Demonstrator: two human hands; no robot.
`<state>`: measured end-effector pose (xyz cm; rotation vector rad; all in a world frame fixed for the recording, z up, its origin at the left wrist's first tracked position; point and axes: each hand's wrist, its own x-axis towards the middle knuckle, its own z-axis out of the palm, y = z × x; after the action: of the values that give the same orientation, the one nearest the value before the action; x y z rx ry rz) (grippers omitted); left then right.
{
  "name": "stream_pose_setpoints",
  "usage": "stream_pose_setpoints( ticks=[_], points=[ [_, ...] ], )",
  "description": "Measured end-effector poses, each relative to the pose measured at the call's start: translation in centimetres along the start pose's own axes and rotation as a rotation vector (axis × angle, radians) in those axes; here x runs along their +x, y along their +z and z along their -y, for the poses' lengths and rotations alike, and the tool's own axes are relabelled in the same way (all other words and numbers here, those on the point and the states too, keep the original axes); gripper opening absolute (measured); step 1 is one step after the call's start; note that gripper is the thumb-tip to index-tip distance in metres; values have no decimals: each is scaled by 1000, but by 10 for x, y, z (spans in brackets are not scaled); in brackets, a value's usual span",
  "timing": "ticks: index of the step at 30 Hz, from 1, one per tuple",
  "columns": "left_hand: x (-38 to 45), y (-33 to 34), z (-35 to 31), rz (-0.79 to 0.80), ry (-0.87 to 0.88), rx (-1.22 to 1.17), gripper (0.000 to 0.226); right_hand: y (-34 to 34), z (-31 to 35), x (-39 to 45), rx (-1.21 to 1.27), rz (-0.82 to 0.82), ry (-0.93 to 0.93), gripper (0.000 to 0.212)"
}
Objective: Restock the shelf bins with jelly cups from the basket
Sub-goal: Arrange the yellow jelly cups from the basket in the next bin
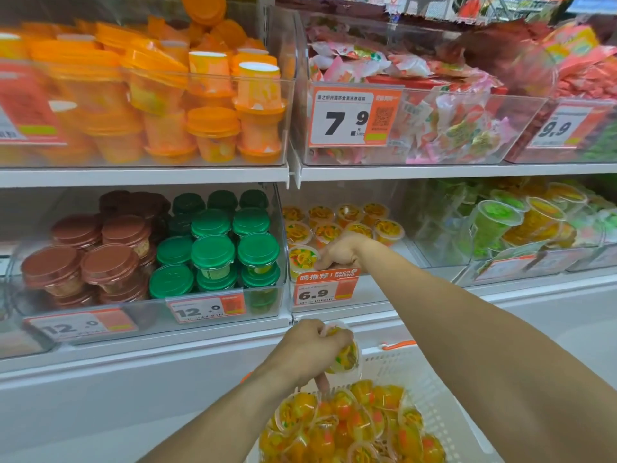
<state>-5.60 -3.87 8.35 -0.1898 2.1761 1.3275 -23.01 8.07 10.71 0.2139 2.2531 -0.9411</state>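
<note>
Bin front edge: right hand (340, 253) over the clear front wall of the bin (377, 289), just above the 6.9 tag (325, 289).
Open room: bare bin floor along the front and right side; cups fill only the back left part.
Basket rim: white basket (417, 372) below the lower shelf edge, at bottom centre; far wall bare above the pile.
Left hand: left hand (312, 350) above the basket's left rim, clenched around one cup (349, 357), fingers over its top.
Right hand: fingers curled down on a cup at the bin's front left; cup itself hidden by the hand, grip cannot be confirmed.
Bin contents: jelly cups (337, 222) standing in rows, lids up; one more at front left corner (302, 259), touching the right hand.
Basket contents: heap of the same cups (347, 426), tilted every way, touching one another.
Neighbour bins: green-lidded tubs (213, 248) and brown-lidded tubs (96, 259) to the left; orange tubs (207, 105) on the shelf above.
Cup look: small, clear, round, wide rim, yellow-orange fruit inside, printed film lid.
Held cup: tilted, lid facing right, apart from the heap below.
</note>
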Motion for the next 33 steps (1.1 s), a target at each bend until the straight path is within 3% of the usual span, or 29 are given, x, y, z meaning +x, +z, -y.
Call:
stream_pose_setpoints(
  ticks=[4,7,9,11,13,18,21,23,26,30,33],
  points=[
    [-3,-1,-7,-23,97,-291,27,-11,0,-24,-77,-278,-218,35],
    [-6,-3,-13,-31,196,-504,17,-20,-8,-71,75,-445,-485,16],
    [-8,-3,-17,-48,262,-638,18,-24,-21,-107,87,-306,-605,18],
    [-12,-3,-22,-82,353,-732,22,-22,-37,-135,10,-56,-602,33],
    [-15,-2,-27,-131,447,-758,24,-20,-51,-148,-8,64,-574,38],
    [-18,-1,-36,-49,551,-786,37,-31,-58,-140,392,-79,-551,33],
    [-13,4,-33,-53,492,-686,45,-44,-54,-125,559,-184,-468,18],
    [-8,7,-26,-70,439,-384,31,-53,-46,-108,562,-300,-406,18],
    [-6,10,-14,40,363,48,14,-59,-32,-76,353,-408,-256,20],
    [-2,13,-4,134,254,193,25,-46,-21,-33,152,-294,-12,18],
    [2,13,1,137,245,278,30,-36,-22,-13,99,-247,70,25]
  ],
)
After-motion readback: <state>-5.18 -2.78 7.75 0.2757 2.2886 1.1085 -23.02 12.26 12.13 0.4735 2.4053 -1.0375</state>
